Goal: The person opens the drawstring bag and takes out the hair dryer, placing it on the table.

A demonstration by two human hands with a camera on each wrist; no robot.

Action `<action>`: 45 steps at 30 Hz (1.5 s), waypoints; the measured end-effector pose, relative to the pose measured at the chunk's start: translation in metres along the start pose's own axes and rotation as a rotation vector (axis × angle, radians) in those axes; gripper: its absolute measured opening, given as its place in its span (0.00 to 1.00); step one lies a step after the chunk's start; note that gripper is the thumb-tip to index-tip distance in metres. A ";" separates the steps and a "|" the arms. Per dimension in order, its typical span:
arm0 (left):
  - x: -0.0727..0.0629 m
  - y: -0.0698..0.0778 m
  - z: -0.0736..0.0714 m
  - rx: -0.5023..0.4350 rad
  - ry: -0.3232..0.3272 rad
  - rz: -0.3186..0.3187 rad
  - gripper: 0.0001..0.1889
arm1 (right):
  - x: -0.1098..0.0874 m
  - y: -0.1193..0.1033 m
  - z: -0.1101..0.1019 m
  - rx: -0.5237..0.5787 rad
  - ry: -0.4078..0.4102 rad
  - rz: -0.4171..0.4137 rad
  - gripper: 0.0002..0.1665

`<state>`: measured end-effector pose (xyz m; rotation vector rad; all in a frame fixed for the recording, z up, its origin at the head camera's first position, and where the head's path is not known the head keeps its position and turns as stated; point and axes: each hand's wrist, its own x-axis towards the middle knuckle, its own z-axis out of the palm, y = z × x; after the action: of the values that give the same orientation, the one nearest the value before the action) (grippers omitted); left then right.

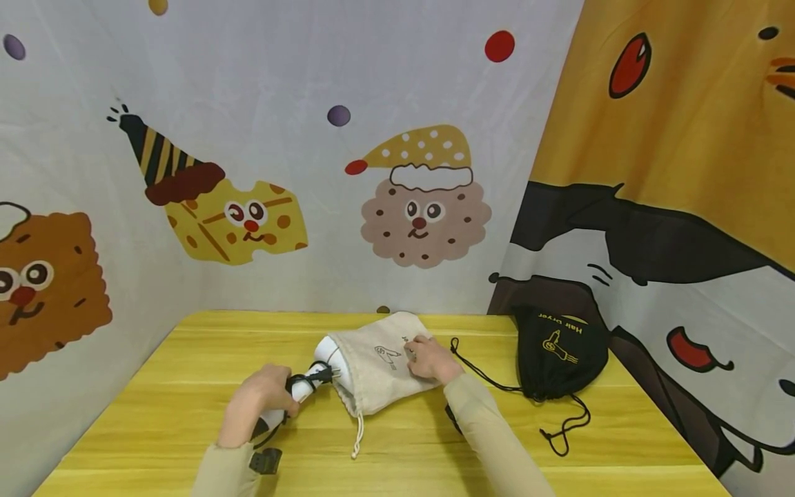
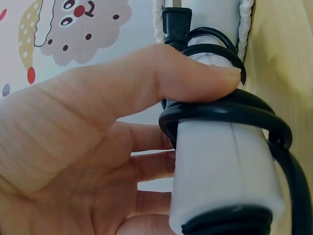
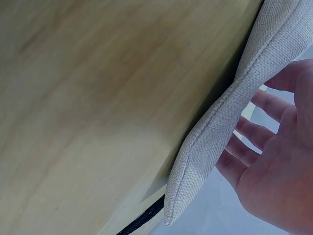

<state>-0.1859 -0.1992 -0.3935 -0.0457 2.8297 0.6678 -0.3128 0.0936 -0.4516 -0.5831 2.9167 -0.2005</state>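
My left hand (image 1: pixel 263 393) grips the white handle of a hair dryer (image 2: pixel 220 156), thumb across the black cord (image 2: pixel 215 111) wound around it. The two-prong plug (image 2: pixel 177 22) is tucked under the cord loops near the top of the handle. The dryer's head sits partly inside the mouth of a beige drawstring bag (image 1: pixel 375 373), which hides the rest of it. My right hand (image 1: pixel 430 359) rests on the closed end of the bag. In the right wrist view its extended fingers (image 3: pixel 254 129) touch the cloth. A white drawstring (image 1: pixel 359 435) hangs from the bag's mouth.
A black drawstring pouch (image 1: pixel 562 355) printed "Hair Dryer" lies at the right of the wooden table (image 1: pixel 155 414), its black strings (image 1: pixel 565 424) trailing on the wood. Part of a black strap or cord (image 1: pixel 453 419) shows beside my right forearm. A cartoon-printed curtain (image 1: pixel 323 228) hangs behind the table.
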 end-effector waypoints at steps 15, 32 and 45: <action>-0.005 0.002 -0.004 0.010 -0.007 -0.004 0.18 | 0.002 -0.001 0.000 0.011 0.009 0.000 0.25; -0.010 -0.008 -0.006 -0.041 -0.016 -0.036 0.17 | -0.002 -0.001 -0.002 0.013 0.003 0.009 0.26; -0.004 -0.048 -0.011 -0.065 -0.005 -0.017 0.19 | -0.004 0.006 -0.002 0.024 -0.051 -0.006 0.38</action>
<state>-0.1806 -0.2470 -0.4040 -0.0786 2.7997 0.7545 -0.3115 0.1012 -0.4498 -0.5843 2.8596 -0.2182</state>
